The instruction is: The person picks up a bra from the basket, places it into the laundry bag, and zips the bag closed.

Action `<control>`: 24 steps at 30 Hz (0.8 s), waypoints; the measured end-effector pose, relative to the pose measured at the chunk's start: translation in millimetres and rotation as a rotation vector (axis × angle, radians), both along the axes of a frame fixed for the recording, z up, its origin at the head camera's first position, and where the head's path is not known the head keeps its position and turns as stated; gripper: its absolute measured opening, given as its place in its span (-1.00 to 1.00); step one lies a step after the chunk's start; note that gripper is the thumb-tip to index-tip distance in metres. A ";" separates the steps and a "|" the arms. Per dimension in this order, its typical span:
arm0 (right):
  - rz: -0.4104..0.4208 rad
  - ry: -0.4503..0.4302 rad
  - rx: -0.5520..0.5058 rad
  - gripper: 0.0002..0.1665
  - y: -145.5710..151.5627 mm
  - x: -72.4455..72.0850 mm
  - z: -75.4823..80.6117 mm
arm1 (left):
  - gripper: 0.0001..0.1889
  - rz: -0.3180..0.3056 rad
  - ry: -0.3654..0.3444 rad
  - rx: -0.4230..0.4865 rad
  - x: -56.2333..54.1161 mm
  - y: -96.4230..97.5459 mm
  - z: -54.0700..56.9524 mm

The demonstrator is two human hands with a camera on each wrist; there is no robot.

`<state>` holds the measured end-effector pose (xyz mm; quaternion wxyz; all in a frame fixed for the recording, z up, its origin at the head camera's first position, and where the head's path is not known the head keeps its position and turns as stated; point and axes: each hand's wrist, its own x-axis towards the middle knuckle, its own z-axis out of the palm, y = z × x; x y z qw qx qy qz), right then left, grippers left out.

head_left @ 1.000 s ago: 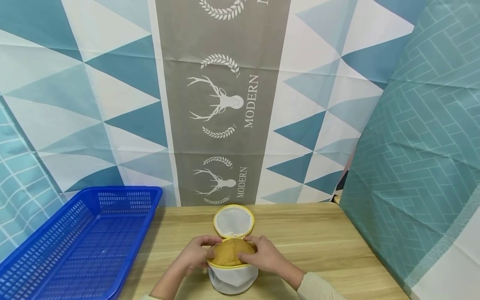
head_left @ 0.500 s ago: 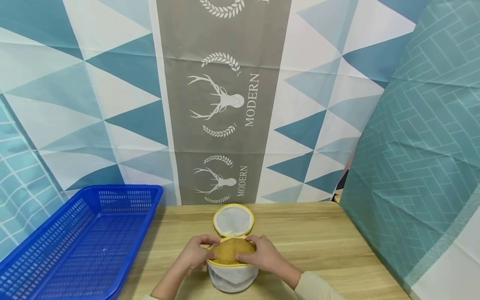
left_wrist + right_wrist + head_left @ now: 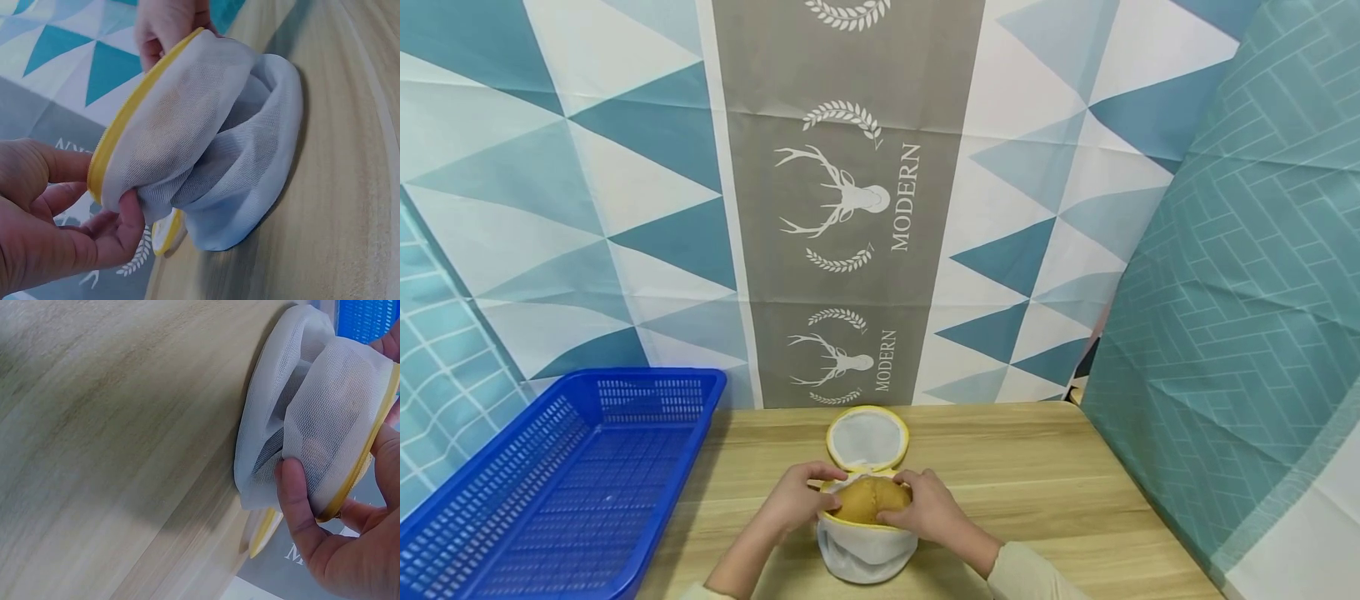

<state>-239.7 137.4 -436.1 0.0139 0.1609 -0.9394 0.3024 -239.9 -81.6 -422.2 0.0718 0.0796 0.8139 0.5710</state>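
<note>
A white mesh laundry bag (image 3: 867, 554) with yellow trim stands on the table, its round lid (image 3: 867, 439) folded back behind it. In its mouth sits a mustard-yellow padded cloth piece (image 3: 859, 500) with a middle seam, like folded bra cups. My left hand (image 3: 795, 504) grips the bag's left rim, thumb by the cloth. On the opposite side my right hand (image 3: 934, 510) holds the rim, its thumb against the cloth. Both wrist views show fingers pressing the mesh wall (image 3: 181, 119) from outside; the cloth is only dimly visible through it.
A blue perforated plastic basket (image 3: 550, 500) lies on the left. The wooden table (image 3: 1037, 483) reaches back to a patterned cloth backdrop (image 3: 842, 275). A teal cloth (image 3: 1240, 333) hangs along the right side.
My left hand has moved slightly right, and the left side of the padded cloth is pushed inward, so it looks narrower. My right hand stays nearly in place.
</note>
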 end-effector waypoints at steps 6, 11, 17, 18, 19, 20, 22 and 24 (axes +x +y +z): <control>-0.001 -0.021 -0.001 -0.30 -0.1 0.2 -0.5 | -0.68 -0.032 0.152 -0.197 0.3 13.5 -5.3; 0.034 -0.057 -0.035 -0.25 2.9 -0.1 -0.9 | -0.67 -0.024 0.177 -0.247 -0.3 18.5 -8.8; 0.111 -0.214 -0.165 -0.39 15.8 -7.0 1.3 | -0.68 0.001 0.178 -0.272 -2.3 18.3 -8.1; 0.131 -0.243 -0.191 -0.42 18.3 -8.3 2.1 | -0.69 0.003 0.177 -0.273 -2.3 18.1 -7.9; 0.152 -0.275 -0.219 -0.44 20.7 -9.3 2.6 | -0.70 0.005 0.178 -0.273 -2.5 17.9 -7.9; 0.171 -0.306 -0.243 -0.44 22.6 -10.0 3.4 | -0.70 0.005 0.178 -0.272 -2.5 17.7 -7.8; 0.204 -0.343 -0.271 -0.40 24.5 -10.4 4.4 | -0.71 0.006 0.167 -0.273 -2.7 17.2 -7.8; 0.219 -0.346 -0.271 -0.36 24.7 -10.5 3.9 | -0.70 0.004 0.151 -0.276 -2.8 17.0 -7.4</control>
